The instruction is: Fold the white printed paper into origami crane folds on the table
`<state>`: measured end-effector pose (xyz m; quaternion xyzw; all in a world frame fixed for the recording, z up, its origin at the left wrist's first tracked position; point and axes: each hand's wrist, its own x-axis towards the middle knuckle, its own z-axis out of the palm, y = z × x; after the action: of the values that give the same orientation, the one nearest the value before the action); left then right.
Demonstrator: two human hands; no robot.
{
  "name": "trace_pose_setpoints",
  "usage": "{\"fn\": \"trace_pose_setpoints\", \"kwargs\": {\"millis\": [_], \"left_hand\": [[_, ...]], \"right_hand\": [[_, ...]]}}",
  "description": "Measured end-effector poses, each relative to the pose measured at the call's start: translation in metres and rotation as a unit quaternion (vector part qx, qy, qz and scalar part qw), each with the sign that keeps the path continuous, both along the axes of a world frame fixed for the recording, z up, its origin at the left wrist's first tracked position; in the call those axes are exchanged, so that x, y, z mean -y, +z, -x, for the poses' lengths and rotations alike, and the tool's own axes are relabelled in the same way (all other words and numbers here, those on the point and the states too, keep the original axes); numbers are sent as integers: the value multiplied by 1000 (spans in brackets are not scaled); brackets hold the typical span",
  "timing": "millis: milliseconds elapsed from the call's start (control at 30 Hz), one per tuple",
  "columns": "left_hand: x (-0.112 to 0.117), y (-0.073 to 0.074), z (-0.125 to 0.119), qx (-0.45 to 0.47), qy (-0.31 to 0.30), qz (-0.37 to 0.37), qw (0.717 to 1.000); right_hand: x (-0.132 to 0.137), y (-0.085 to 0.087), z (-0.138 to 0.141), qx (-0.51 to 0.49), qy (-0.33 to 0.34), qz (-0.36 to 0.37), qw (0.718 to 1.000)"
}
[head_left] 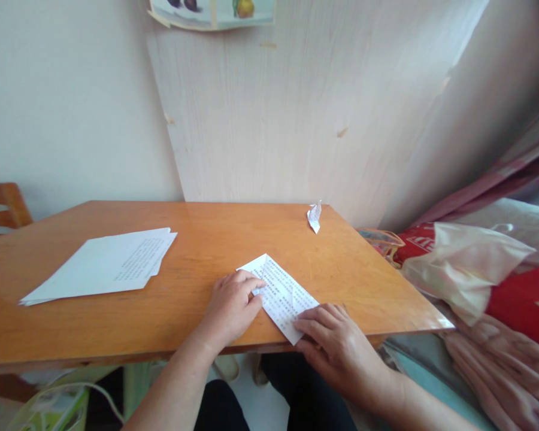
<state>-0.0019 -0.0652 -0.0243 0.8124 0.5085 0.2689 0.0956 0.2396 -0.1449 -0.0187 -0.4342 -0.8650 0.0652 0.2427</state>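
A sheet of printed paper, folded into a narrow slanted shape, lies near the table's front edge. A white folded corner shows at its upper left, and a crease runs near its right side. My left hand grips its left edge, fingertips on top and thumb close by. My right hand holds the lower right end, fingers over the paper and thumb at the near edge. Parts of the paper under the fingers are hidden.
On the wooden table, a stack of paper sheets lies to the left. A small folded paper piece stands near the back right corner. Bags and cloth crowd the right side. A wooden chair is at far left.
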Motion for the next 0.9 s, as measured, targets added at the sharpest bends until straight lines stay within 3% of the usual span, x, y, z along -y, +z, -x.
{"fn": "trace_pose_setpoints", "kwargs": {"millis": [333,567,900], "left_hand": [[0,1,1,-3,1,7,1000],[0,3,-1,-9,9,10,1000],[1,3,0,-4,5,18,1000]], "right_hand": [[-18,6,-2,-41,-11,43,998],[-45,8,0,-42,-99,58,993],[-68,8,5,47,-201,99,973]]}}
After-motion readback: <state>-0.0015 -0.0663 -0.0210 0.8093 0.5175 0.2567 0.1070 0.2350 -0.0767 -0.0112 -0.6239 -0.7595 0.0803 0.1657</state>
